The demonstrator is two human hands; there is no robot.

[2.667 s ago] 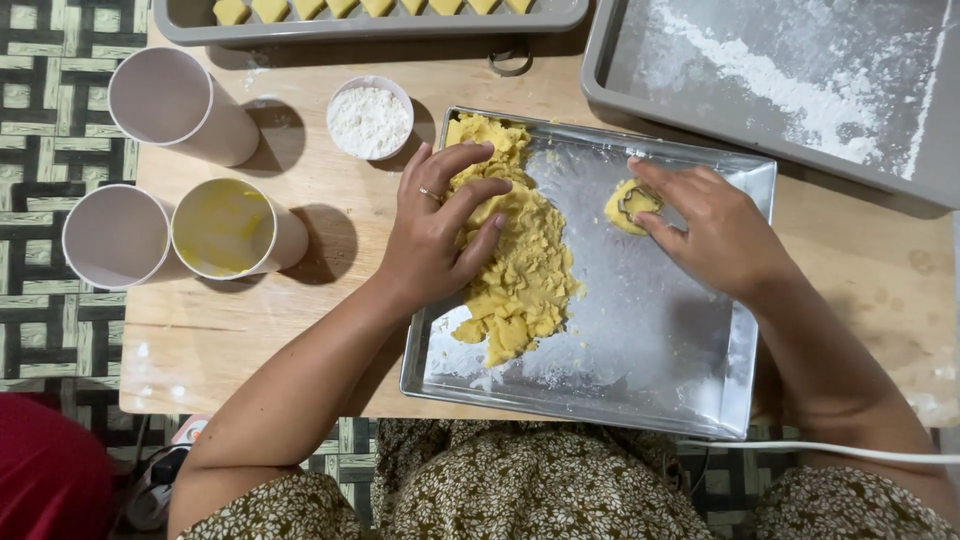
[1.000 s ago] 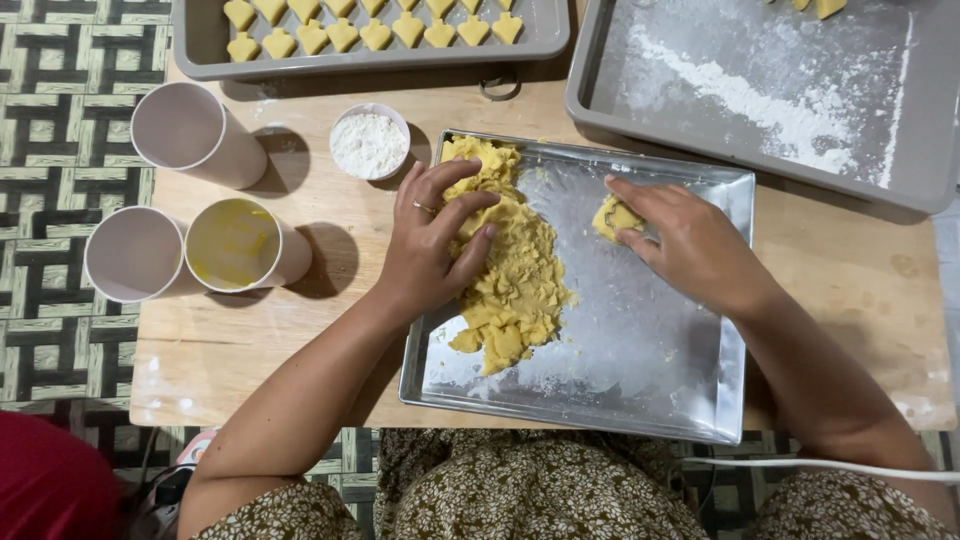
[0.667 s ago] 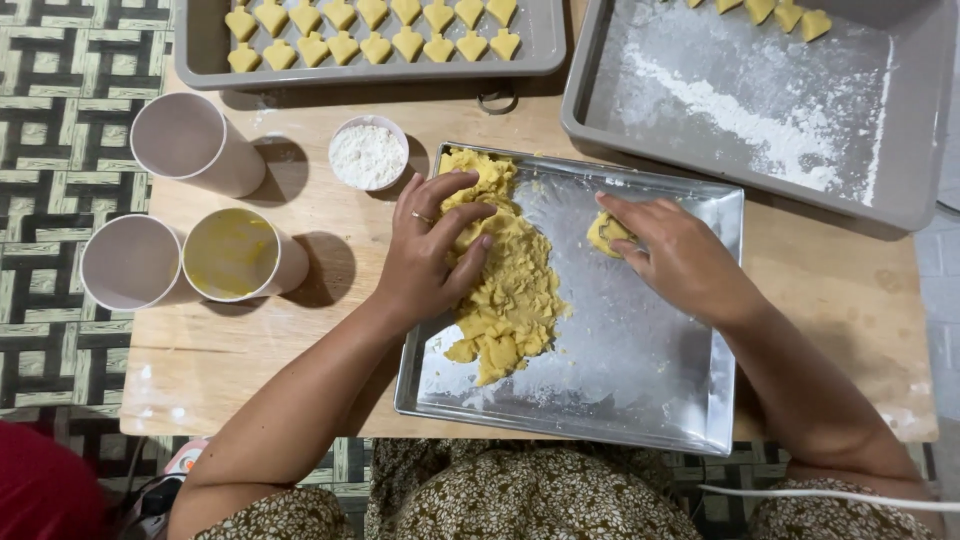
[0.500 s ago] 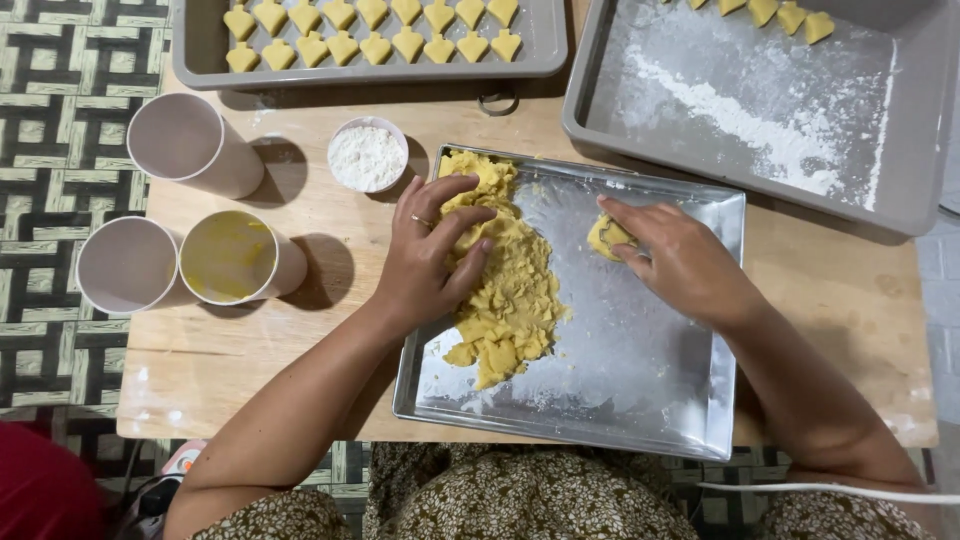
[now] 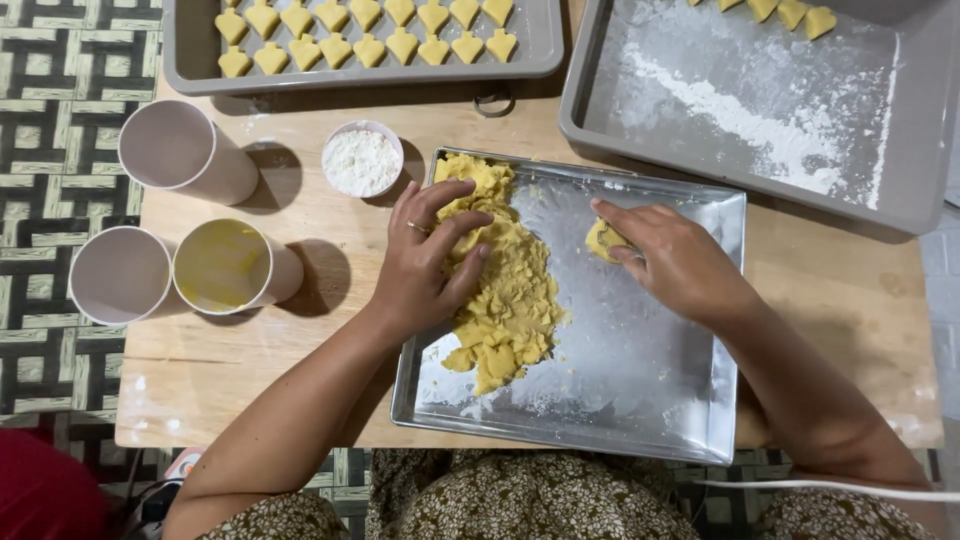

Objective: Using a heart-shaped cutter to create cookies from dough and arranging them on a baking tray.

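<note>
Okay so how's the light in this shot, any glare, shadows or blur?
Head view: sharp and evenly lit; soft shadows fall right of the cups; the metal tray shows mild sheen, no harsh glare; left hand and right hand are unblurred.

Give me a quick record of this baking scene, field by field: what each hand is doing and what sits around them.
Left hand: palm down, fingers spread on the yellow dough heap
Right hand: pressing a small dough lump
Work surface: floured metal tray on a wooden table
Near left: flour bowl, three cups, one with yellow liquid
Far side: grey tray of cut dough shapes; floured grey tray, few shapes
</note>
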